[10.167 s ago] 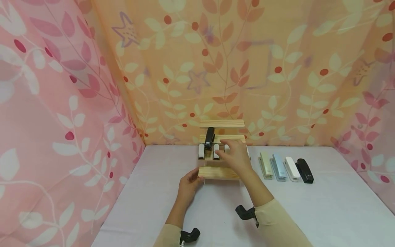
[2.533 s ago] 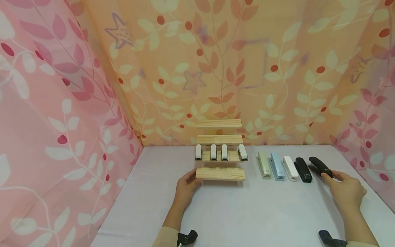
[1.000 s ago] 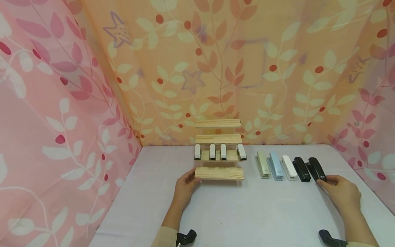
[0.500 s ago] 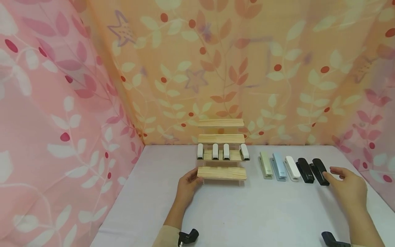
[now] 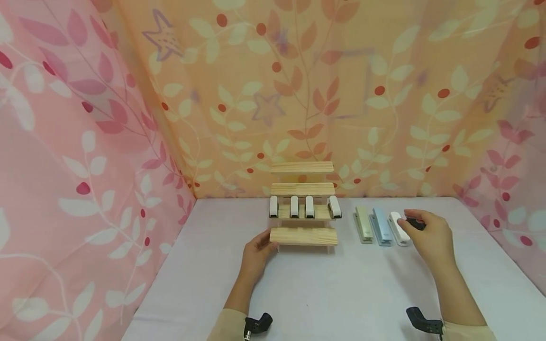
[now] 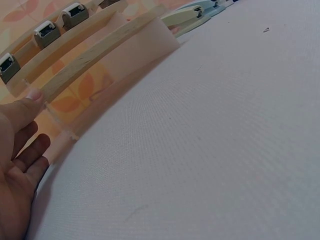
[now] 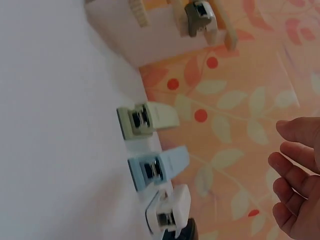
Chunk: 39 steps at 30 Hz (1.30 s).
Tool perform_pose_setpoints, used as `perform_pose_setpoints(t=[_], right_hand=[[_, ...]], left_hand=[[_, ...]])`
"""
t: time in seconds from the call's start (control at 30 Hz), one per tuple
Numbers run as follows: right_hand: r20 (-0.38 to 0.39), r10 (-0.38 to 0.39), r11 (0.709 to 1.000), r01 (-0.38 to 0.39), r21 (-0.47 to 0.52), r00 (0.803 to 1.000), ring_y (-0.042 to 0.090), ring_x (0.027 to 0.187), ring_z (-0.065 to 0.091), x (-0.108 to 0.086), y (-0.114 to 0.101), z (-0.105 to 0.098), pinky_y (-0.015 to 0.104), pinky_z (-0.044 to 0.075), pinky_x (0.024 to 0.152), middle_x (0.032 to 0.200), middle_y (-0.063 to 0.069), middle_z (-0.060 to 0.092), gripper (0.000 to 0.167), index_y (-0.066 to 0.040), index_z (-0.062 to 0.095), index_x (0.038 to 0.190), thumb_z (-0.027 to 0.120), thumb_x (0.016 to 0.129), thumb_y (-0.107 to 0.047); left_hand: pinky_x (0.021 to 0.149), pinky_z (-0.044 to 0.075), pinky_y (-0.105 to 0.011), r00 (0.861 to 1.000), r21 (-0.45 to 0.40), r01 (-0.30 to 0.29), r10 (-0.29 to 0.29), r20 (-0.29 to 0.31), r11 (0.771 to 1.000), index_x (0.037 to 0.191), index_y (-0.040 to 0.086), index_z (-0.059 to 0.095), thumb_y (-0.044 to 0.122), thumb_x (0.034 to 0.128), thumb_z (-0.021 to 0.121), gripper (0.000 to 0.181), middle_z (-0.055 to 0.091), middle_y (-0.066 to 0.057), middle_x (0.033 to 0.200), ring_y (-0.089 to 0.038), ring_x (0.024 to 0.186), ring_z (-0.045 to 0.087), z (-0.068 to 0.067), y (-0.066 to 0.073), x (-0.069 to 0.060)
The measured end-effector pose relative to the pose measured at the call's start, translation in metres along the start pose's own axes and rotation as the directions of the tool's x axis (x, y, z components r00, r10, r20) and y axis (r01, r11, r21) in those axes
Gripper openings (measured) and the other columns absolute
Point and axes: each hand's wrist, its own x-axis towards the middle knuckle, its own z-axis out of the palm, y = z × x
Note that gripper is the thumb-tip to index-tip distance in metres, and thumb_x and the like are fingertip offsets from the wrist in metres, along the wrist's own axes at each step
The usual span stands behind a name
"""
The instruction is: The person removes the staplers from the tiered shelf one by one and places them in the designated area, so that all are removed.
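Observation:
My left hand (image 5: pixel 255 255) holds the left end of the tiered wooden rack (image 5: pixel 304 236), its thumb on the lowest board (image 6: pixel 85 62) in the left wrist view. Several white-topped staplers (image 5: pixel 294 207) stand on the tier above. My right hand (image 5: pixel 432 239) is over the right end of the stapler row, covering most of a black stapler (image 5: pixel 415 223). The right wrist view has that hand (image 7: pixel 300 175) with loosely bent fingers and nothing in them. Beside it lie a white stapler (image 5: pixel 398 229), a blue one (image 5: pixel 381 228) and a green one (image 5: pixel 364 225).
The white-covered table (image 5: pixel 324 293) runs in front of the rack and staplers. A patterned orange cloth (image 5: pixel 239 94) hangs behind, with a pink one (image 5: pixel 85 156) at the left. The rack's upper two boards (image 5: pixel 303 189) hold nothing.
The black stapler brought to the row's right end was let go. My right hand has since moved left over the black staplers, hiding most of them. My left hand has stayed at the rack.

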Motion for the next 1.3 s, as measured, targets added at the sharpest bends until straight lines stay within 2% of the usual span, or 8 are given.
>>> perform_pose_setpoints(t=[0.13,0.3,0.5,0.63,0.87,1.13,1.3], right_hand=[[0.010,-0.060,0.997,0.060,0.040,0.998,0.048,0.123,0.053,0.000,-0.021,0.017,0.069,0.043,0.096,0.129,0.027,0.064,0.048,-0.003,0.067,0.130,0.071,0.098,-0.038],[0.048,-0.080,0.994,0.077,0.076,0.996,0.043,0.122,0.052,-0.002,-0.042,0.040,0.066,0.044,0.092,0.129,0.023,0.064,0.049,-0.006,0.067,0.132,0.071,0.097,-0.040],[0.071,-0.102,0.986,0.091,0.143,0.992,0.040,0.122,0.053,-0.001,-0.060,0.064,0.065,0.042,0.101,0.128,0.020,0.067,0.046,-0.005,0.068,0.129,0.076,0.095,-0.034],[0.092,-0.103,0.980,0.085,0.179,0.990,0.039,0.123,0.054,0.001,-0.065,0.078,0.061,0.042,0.104,0.128,0.018,0.068,0.044,-0.004,0.068,0.129,0.077,0.094,-0.029],[0.138,-0.115,0.979,0.088,0.186,0.984,0.040,0.123,0.056,0.003,-0.070,0.098,0.059,0.045,0.103,0.130,0.019,0.068,0.047,-0.002,0.067,0.131,0.078,0.093,-0.028],[0.162,-0.080,0.979,0.047,0.199,0.984,0.041,0.123,0.057,0.006,-0.077,0.113,0.058,0.047,0.104,0.132,0.020,0.067,0.051,-0.001,0.065,0.133,0.079,0.092,-0.027],[0.159,-0.056,0.980,0.024,0.195,0.986,0.042,0.121,0.058,0.007,-0.079,0.120,0.056,0.048,0.103,0.132,0.020,0.067,0.052,0.000,0.064,0.133,0.080,0.091,-0.027]], left_hand=[[0.104,0.053,-0.028,1.000,-0.013,0.002,-0.002,-0.002,1.000,0.141,0.017,0.062,0.031,0.0851,0.083,0.061,0.066,-0.003,0.137,-0.022,0.127,0.062,-0.001,-0.002,0.001],[0.103,0.053,-0.025,1.000,-0.041,0.005,-0.005,-0.009,0.999,0.141,0.016,0.061,0.023,0.0871,0.082,0.058,0.065,-0.005,0.138,-0.024,0.128,0.062,-0.002,-0.001,0.000],[0.102,0.053,-0.023,1.000,-0.044,0.011,-0.011,-0.004,0.999,0.140,0.016,0.063,0.026,0.0862,0.083,0.058,0.066,-0.005,0.137,-0.022,0.127,0.062,-0.002,0.001,0.001],[0.102,0.053,-0.024,1.000,-0.039,0.013,-0.013,0.001,0.999,0.139,0.017,0.063,0.030,0.0848,0.083,0.060,0.067,-0.004,0.137,-0.021,0.126,0.063,-0.002,0.002,0.001],[0.103,0.053,-0.025,1.000,-0.044,0.015,-0.015,0.005,0.999,0.140,0.015,0.063,0.030,0.0850,0.083,0.061,0.066,-0.006,0.138,-0.023,0.128,0.062,-0.001,0.001,0.000],[0.107,0.051,-0.029,1.000,-0.015,0.031,-0.031,0.006,0.999,0.140,0.018,0.063,0.034,0.0850,0.083,0.061,0.065,-0.002,0.139,-0.022,0.131,0.060,-0.001,0.001,-0.001],[0.106,0.052,-0.028,1.000,-0.026,0.014,-0.014,0.011,1.000,0.140,0.018,0.064,0.032,0.0853,0.083,0.060,0.066,-0.004,0.138,-0.023,0.130,0.060,-0.002,0.000,-0.001]])
